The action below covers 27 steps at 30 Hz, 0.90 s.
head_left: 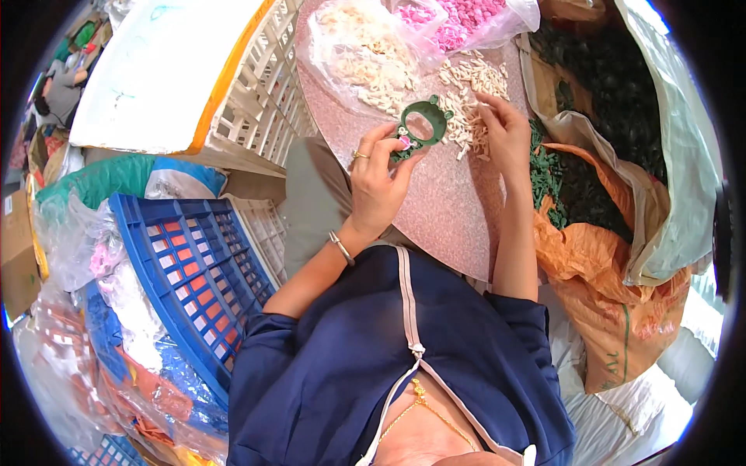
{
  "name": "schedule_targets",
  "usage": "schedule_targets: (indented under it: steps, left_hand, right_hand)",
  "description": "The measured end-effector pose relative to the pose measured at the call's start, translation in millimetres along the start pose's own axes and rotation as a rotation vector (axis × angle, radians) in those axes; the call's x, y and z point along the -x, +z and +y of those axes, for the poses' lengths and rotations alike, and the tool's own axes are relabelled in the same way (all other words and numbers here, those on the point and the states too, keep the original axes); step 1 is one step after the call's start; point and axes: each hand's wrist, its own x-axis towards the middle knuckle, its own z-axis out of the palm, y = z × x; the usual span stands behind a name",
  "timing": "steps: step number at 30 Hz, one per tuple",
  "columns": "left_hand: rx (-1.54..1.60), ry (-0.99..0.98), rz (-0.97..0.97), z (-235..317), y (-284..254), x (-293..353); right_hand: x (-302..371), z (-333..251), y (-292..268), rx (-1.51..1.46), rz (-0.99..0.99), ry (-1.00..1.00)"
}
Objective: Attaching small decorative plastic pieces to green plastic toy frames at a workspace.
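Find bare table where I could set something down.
The widest bare patch of table lies between your left hand, which holds the green ring, and your right forearm, nearer you than the white pile. A smaller patch lies between the white crate and your left hand. The far end is crowded: cream bag, pink bag, white pile.

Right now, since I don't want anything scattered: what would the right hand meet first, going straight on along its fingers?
The right hand would likely meet the elongated cream pieces first; it may already touch some, depth being unclear.
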Motion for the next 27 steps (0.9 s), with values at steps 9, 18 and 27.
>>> schedule_targets:
  steps: [9,18,27]
  left_hand:
    - [0.014,-0.097,-0.067,1.5,1.6,0.5]
    - [0.040,-0.070,0.035,1.3,0.2,5.5]
    - [0.017,-0.074,0.045,-0.1,-0.8,8.1]
  right_hand:
    - [31.0,-24.7,-8.8,-0.319,-0.183,0.140]
    - [46.5,-34.9,5.2,-0.241,-0.232,-0.208]
    - [51.6,-45.9,16.7,-0.112,-0.216,-0.448]
